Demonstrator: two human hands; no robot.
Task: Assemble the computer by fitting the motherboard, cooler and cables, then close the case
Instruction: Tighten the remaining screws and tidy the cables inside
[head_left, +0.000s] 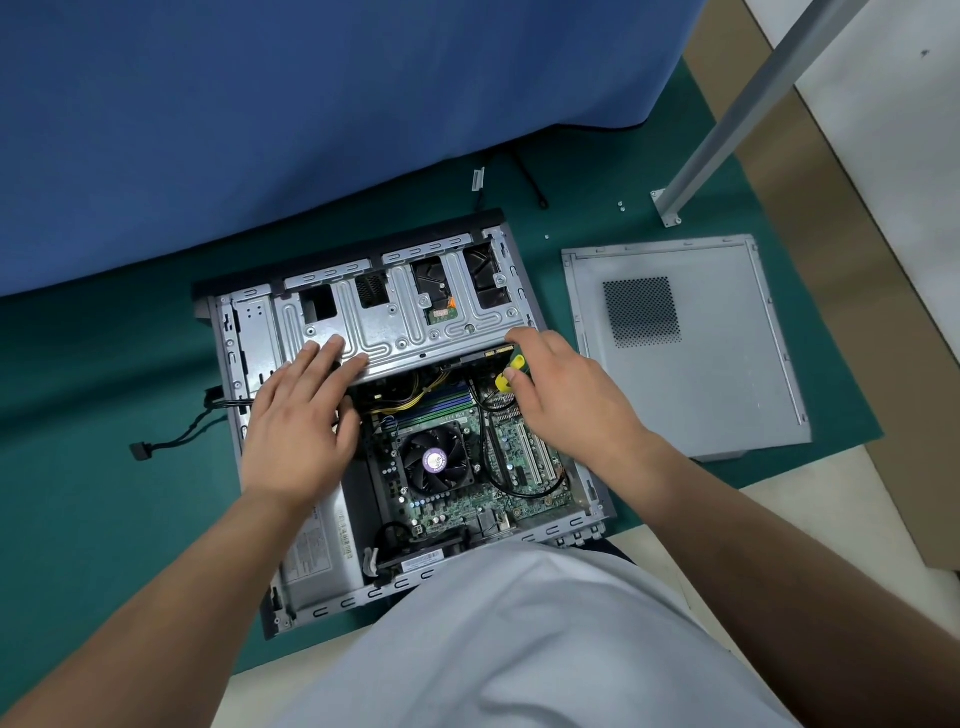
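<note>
The open case (405, 415) lay flat on the green mat (104, 415), motherboard (467, 467) and cooler (439, 460) already seated inside. The left hand (301, 415) pressed flat, fingers straight, on the drive cage (395, 317) at the case's twelve o'clock; the right hand (566, 395) curled round a yellow-handled screwdriver (506, 376) at the cage's edge. Seating that cage seemed the step in hand. Fastening it probably came next, then the side panel (685, 343) waiting at three o'clock.
</note>
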